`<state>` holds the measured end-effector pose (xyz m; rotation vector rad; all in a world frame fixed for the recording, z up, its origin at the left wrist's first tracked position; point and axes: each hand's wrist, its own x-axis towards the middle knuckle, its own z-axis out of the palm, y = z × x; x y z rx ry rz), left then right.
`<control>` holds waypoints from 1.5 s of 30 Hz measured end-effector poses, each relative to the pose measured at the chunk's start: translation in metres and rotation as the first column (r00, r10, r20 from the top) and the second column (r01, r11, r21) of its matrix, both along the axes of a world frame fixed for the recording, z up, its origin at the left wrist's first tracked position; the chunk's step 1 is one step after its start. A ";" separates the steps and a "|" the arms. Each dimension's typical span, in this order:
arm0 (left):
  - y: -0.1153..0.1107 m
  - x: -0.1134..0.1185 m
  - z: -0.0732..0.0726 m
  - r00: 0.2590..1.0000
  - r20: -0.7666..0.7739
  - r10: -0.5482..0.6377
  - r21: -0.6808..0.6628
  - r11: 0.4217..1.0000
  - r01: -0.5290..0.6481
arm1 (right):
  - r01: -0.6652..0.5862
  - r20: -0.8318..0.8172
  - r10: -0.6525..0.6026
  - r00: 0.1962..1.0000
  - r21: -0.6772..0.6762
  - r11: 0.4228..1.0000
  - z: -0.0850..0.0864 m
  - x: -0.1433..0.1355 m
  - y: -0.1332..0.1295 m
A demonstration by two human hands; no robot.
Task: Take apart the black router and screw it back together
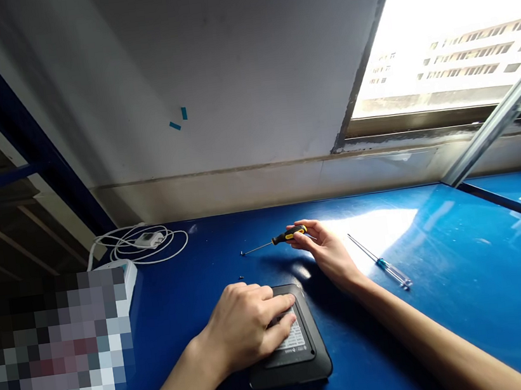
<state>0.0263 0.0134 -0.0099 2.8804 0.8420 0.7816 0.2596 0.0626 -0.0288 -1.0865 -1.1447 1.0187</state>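
Note:
A black box-shaped device with a printed label lies on the blue table. My left hand rests on top of it, fingers spread over the label. Above and to the right of the device, my right hand grips a black and yellow screwdriver by its handle. The screwdriver's shaft points left, and a tiny dark screw is at its tip. Another small screw lies on the table just behind my left hand. To the right of my right hand lies a screwdriver with a clear and blue handle.
On the blue table, a coiled white cable with a charger lies at the back left. A white-edged object, mostly blurred out, is at the left. Behind the table stands a wall, with a metal post at the right.

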 end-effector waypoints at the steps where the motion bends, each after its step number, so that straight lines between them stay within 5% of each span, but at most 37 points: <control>1: 0.000 0.000 0.000 1.000 0.001 -0.001 0.000 1.000 0.001 | -0.002 -0.002 0.002 1.000 -0.002 1.000 0.001 -0.001 0.000; 8: -0.001 -0.001 0.000 0.997 0.053 -0.054 0.031 0.998 0.052 | 0.049 -0.075 -0.051 0.996 -0.020 0.999 0.004 0.004 -0.003; 14: -0.003 -0.003 0.008 0.958 0.264 -0.112 0.125 0.989 0.081 | 0.057 -0.199 -0.075 0.977 -0.096 0.994 0.016 0.021 -0.006; 27: -0.003 -0.007 0.016 0.952 0.272 -0.142 0.158 0.982 0.102 | -0.391 -0.294 0.329 0.898 -0.185 0.902 0.030 0.012 -0.022; 45: 0.000 -0.006 0.013 0.961 0.234 -0.145 0.130 0.985 0.117 | -0.448 -0.230 0.404 0.885 -0.185 0.875 0.031 0.012 -0.023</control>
